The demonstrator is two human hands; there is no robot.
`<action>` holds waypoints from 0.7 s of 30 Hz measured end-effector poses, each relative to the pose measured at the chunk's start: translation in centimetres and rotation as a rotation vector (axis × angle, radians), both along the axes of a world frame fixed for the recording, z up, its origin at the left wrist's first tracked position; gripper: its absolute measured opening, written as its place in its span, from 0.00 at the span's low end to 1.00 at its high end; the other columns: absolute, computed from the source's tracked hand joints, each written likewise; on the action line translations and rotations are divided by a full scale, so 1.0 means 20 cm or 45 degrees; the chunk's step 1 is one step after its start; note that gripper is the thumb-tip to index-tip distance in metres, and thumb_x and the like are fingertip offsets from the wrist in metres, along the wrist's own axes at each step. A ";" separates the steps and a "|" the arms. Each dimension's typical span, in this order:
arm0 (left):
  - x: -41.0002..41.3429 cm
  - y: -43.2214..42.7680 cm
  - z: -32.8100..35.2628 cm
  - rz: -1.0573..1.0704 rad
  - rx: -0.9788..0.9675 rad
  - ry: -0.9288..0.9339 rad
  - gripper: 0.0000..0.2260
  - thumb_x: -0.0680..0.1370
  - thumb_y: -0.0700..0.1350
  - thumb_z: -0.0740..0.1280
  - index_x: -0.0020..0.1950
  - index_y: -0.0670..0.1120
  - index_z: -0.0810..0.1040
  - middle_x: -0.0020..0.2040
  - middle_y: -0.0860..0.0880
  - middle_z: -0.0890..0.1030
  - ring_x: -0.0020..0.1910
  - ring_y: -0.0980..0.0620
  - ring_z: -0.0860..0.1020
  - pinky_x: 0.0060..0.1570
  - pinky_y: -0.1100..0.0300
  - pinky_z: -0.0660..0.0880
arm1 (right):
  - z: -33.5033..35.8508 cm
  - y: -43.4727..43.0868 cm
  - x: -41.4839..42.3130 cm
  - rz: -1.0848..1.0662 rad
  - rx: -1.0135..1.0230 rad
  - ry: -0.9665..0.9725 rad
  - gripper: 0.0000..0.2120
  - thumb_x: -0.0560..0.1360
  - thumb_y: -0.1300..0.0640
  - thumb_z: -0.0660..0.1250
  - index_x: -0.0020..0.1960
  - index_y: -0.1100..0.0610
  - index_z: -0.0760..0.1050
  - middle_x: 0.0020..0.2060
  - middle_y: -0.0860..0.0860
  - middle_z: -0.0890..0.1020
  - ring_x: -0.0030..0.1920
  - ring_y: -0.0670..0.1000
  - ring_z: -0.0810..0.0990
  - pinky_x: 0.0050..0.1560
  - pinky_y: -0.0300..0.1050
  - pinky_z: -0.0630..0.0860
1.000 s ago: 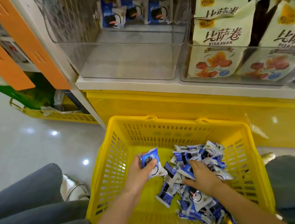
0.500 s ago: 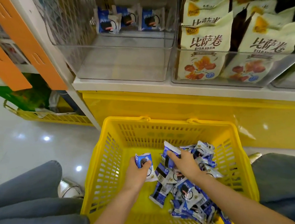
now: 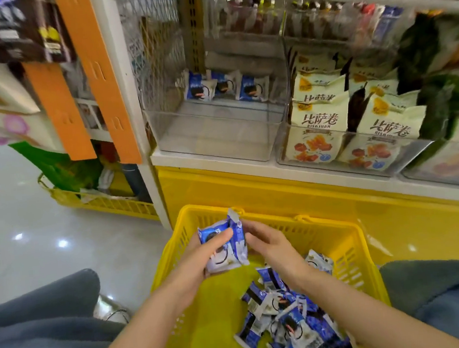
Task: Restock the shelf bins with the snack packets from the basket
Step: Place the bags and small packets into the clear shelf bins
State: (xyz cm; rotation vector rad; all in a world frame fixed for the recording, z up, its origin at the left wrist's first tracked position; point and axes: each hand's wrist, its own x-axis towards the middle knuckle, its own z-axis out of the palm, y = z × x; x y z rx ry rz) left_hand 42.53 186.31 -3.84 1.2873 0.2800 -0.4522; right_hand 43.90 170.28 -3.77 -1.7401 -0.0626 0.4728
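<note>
A yellow basket (image 3: 348, 249) stands on the floor between my knees, with several blue-and-white snack packets (image 3: 288, 321) heaped in its right half. Above the basket's far left corner my left hand (image 3: 202, 262) grips a small stack of the same packets (image 3: 223, 246), thumb across the front. My right hand (image 3: 267, 242) touches the right side of that stack, fingers curled against it. On the shelf above sits a clear bin (image 3: 214, 136) with three matching packets (image 3: 223, 87) standing at its back.
Right of it, a second clear bin (image 3: 285, 160) holds cream-coloured snack bags (image 3: 321, 127). A yellow shelf base (image 3: 280, 197) runs behind the basket. Another yellow basket (image 3: 97, 202) with goods sits at left under orange strips (image 3: 103, 82). Glossy floor lies to the left.
Both hands have risen from the heap to above the basket's far left corner. The left hand's packet has become a small stack, with the right hand brought against it. The view tilted up.
</note>
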 end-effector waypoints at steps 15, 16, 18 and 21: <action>0.19 0.08 0.39 0.071 0.397 -0.331 0.04 0.76 0.47 0.67 0.48 0.49 0.75 0.47 0.49 0.82 0.45 0.53 0.81 0.45 0.58 0.76 | 0.42 0.03 0.16 0.100 -0.150 -0.290 0.15 0.70 0.56 0.72 0.54 0.48 0.74 0.42 0.43 0.84 0.43 0.39 0.82 0.40 0.29 0.75; 0.22 0.08 0.40 0.085 0.408 -0.350 0.03 0.76 0.46 0.67 0.47 0.49 0.75 0.46 0.48 0.82 0.44 0.53 0.80 0.45 0.58 0.76 | 0.45 0.03 0.18 0.143 -0.186 -0.311 0.12 0.71 0.54 0.72 0.53 0.47 0.75 0.42 0.41 0.84 0.43 0.39 0.82 0.40 0.29 0.75; 0.27 0.10 0.42 0.120 0.402 -0.368 0.04 0.76 0.46 0.67 0.48 0.48 0.75 0.47 0.48 0.82 0.47 0.51 0.80 0.50 0.53 0.76 | 0.52 0.05 0.23 0.211 -0.265 -0.360 0.08 0.72 0.52 0.70 0.50 0.45 0.76 0.42 0.41 0.84 0.45 0.41 0.82 0.43 0.33 0.78; 0.34 0.14 0.46 0.184 0.354 -0.367 0.04 0.76 0.49 0.66 0.49 0.50 0.75 0.45 0.50 0.81 0.43 0.56 0.79 0.44 0.61 0.75 | 0.65 0.06 0.36 0.144 -0.348 -0.460 0.09 0.73 0.53 0.69 0.51 0.45 0.73 0.45 0.42 0.83 0.44 0.40 0.82 0.43 0.33 0.79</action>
